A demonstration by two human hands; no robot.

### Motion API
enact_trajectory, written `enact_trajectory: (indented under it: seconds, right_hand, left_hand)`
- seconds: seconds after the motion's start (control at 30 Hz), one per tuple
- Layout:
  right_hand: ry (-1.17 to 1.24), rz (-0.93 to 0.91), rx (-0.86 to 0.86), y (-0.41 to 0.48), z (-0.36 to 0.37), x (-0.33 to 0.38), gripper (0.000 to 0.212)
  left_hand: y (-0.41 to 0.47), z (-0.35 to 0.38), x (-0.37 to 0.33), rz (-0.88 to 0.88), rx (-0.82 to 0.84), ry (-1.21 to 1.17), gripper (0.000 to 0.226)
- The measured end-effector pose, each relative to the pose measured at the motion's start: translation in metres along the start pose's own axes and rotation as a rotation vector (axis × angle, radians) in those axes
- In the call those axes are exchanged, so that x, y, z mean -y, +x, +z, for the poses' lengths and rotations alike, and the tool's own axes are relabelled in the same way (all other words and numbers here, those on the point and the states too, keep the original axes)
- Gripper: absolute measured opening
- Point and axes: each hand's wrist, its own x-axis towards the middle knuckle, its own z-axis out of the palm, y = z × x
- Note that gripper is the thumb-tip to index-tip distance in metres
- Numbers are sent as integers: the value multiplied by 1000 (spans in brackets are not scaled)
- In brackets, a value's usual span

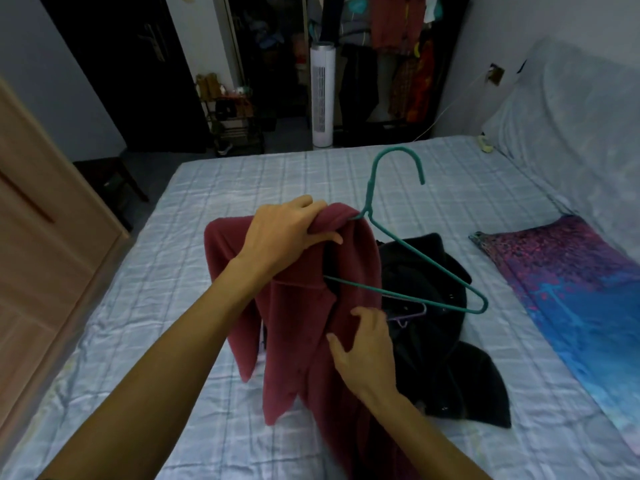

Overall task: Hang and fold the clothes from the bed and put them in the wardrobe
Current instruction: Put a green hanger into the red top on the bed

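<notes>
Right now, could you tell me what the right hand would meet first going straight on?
Likely the maroon coat: the right hand points up and left at its front panel, fingertips almost on the fabric. The lower bar of the teal hanger lies above, though depth is unclear.

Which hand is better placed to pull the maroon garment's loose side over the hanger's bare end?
The right hand. It touches the maroon garment just below the bare end of the teal hanger, while the left hand is busy gripping the collar at the hook's base.
</notes>
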Motion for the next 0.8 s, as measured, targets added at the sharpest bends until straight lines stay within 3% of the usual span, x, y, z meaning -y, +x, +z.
enact_trajectory:
  seconds: [0.07, 0.13, 0.27, 0.43, 0.57, 0.7, 0.8]
  right_hand:
    - [-37, 139, -4, 5, 9, -8, 75]
    - [21, 238, 32, 14, 15, -12, 85]
    - [200, 254, 75, 36, 8, -22, 53]
    - [64, 91, -79, 78, -67, -45, 21]
    - [-163, -129, -155, 106, -126, -47, 28]
    - [-291, -149, -335, 127, -175, -30, 24]
    - [-296, -189, -385, 139, -203, -8, 24]
  left_hand:
    - [-1, -5, -4, -7, -17, 15, 51]
    - [-2, -10, -10, 4, -39, 19, 48]
    - [-4, -21, -6, 16, -76, 21, 44]
    - [-23, -40, 33, 37, -117, 10, 36]
    - [-27, -51, 54, 69, -155, 47, 30]
    - [-24, -53, 56, 127, -89, 159, 34]
    - [-21, -40, 47, 43, 11, 244, 46]
